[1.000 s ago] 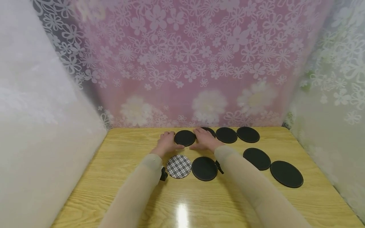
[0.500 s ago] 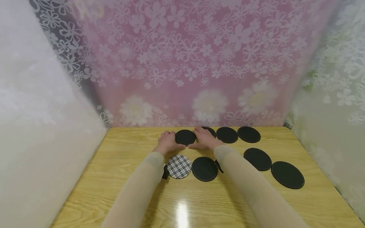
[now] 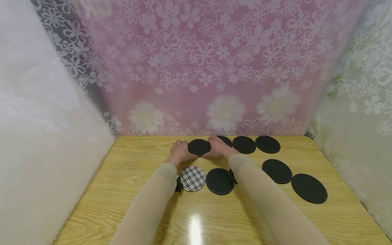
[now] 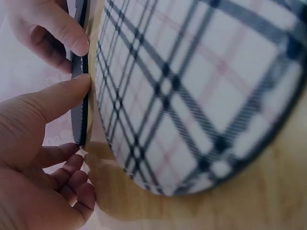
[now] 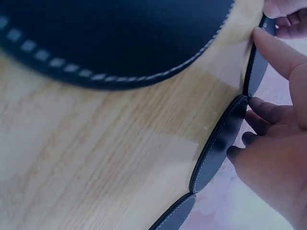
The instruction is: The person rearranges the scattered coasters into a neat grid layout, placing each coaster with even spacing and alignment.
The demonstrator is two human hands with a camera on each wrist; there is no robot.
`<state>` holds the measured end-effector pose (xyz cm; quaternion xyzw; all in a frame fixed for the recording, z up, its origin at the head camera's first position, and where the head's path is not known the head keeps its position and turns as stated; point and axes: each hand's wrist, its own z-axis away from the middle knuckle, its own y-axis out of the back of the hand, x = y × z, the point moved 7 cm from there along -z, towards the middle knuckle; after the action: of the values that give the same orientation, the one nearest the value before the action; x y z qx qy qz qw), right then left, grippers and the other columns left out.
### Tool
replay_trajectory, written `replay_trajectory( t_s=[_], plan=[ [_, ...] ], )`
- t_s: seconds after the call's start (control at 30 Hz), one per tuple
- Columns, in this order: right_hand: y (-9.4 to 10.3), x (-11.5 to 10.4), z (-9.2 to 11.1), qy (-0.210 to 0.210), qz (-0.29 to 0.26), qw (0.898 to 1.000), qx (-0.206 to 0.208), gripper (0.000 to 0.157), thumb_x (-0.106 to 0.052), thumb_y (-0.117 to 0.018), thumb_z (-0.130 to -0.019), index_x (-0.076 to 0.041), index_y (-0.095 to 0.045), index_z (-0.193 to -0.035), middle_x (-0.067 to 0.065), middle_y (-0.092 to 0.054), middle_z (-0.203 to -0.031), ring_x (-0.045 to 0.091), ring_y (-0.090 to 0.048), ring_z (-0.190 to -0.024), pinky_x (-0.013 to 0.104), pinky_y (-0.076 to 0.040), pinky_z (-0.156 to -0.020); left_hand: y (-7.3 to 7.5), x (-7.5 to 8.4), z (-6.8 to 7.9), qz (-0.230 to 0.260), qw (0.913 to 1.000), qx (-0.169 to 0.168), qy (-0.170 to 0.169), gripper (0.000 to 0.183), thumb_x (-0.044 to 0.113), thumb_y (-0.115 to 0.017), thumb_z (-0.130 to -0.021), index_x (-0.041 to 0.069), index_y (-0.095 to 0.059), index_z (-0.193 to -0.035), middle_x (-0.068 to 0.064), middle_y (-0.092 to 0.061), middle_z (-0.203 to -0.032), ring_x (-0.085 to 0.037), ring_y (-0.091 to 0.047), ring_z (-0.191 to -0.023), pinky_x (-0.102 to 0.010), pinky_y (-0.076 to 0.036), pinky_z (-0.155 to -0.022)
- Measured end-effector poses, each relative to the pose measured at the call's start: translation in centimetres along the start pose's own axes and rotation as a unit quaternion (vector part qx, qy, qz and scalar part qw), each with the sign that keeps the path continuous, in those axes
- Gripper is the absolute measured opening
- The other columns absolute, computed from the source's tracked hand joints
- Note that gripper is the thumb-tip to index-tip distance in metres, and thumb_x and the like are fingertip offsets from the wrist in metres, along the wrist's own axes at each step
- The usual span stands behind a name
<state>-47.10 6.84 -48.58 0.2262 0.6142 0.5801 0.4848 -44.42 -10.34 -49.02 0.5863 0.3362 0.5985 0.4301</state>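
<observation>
You had both hands on one black disc, which sat beyond the plaid disc and slightly to its right. Your left hand pinched the black disc's left edge and your right hand its right, each with the thumb at the near rim and fingertips farther round; the thumb tips were close together but not touching. To do this well, I would judge, you needed a light, matched hold: equal pressure from the two sides, the disc level, and the fingertips steering by the rim rather than the face. The right fingers called for the most care, since they were wedged beside a neighbouring disc, beyond the plaid disc and farther to its right; its edge met or nearly met that of the one you held, so a stray nudge could have shifted it. The held disc itself was round, thin and black, with a plain dark upper face and what looked like fine pale stitching along the rim. Both wrist views showed it nearly edge-on, and I could not tell whether it lay fully flat on the table or was slightly raised. It looked leathery and probably stiff enough to move without bending.
</observation>
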Motion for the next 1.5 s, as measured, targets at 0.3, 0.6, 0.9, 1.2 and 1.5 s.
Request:
replay_trajectory(
  t_s=[0.3, 0.6, 0.9, 1.2, 1.5],
  plan=[
    [0.3, 0.3, 0.1, -0.007, -0.020, 1.000, 0.022, 0.079, -0.034, -0.087, -0.096, 0.007, -0.054, -0.154, 0.028, -0.039, -0.168, 0.046, -0.030, -0.160, 0.058, -0.030, -0.128, -0.4, -0.2, -0.3, 0.006, 0.9997, 0.021, -0.005, 0.088, 0.047, -0.092, -0.091, -0.005, -0.055, -0.152, -0.026, -0.065, -0.142, -0.046, -0.060, -0.130, -0.057, -0.048, -0.112],
    [0.4, -0.5, 0.5, -0.013, -0.061, 0.996, 0.065, 0.084, -0.034, -0.093, -0.092, 0.003, -0.052, -0.155, 0.023, -0.055, -0.151, 0.046, -0.042, -0.147, 0.058, -0.037, -0.122, 0.4, -1.1, 0.3, 0.074, 0.9967, 0.030, -0.018, 0.088, 0.037, -0.094, -0.091, -0.005, -0.051, -0.156, -0.027, -0.063, -0.145, -0.045, -0.060, -0.134, -0.056, -0.050, -0.113],
    [-0.4, -0.8, 1.2, -0.006, -0.122, 0.992, 0.041, 0.081, -0.035, -0.088, -0.097, -0.002, -0.051, -0.160, 0.017, -0.061, -0.148, 0.040, -0.044, -0.146, 0.057, -0.040, -0.120, 1.4, -1.8, 2.0, 0.099, 0.9945, 0.007, -0.032, 0.084, 0.034, -0.091, -0.095, -0.005, -0.051, -0.158, -0.027, -0.063, -0.146, -0.045, -0.059, -0.138, -0.057, -0.048, -0.115],
    [-1.3, -0.6, 1.4, 0.011, -0.118, 0.992, 0.040, 0.076, -0.035, -0.089, -0.097, -0.002, -0.056, -0.157, 0.016, -0.064, -0.142, 0.039, -0.047, -0.143, 0.056, -0.041, -0.119, 1.2, -1.9, 3.5, 0.113, 0.9923, 0.003, -0.051, 0.080, 0.026, -0.091, -0.096, -0.007, -0.051, -0.157, -0.025, -0.069, -0.135, -0.042, -0.066, -0.126, -0.055, -0.052, -0.108],
    [-2.1, -0.7, 2.2, 0.020, -0.113, 0.992, 0.045, 0.071, -0.037, -0.084, -0.097, -0.003, -0.060, -0.154, 0.014, -0.063, -0.140, 0.038, -0.046, -0.144, 0.053, -0.043, -0.118, 0.7, -2.4, 4.2, 0.109, 0.9922, -0.007, -0.059, 0.081, 0.026, -0.090, -0.095, -0.006, -0.050, -0.158, -0.026, -0.069, -0.137, -0.043, -0.064, -0.132, -0.056, -0.051, -0.112]
  ],
)
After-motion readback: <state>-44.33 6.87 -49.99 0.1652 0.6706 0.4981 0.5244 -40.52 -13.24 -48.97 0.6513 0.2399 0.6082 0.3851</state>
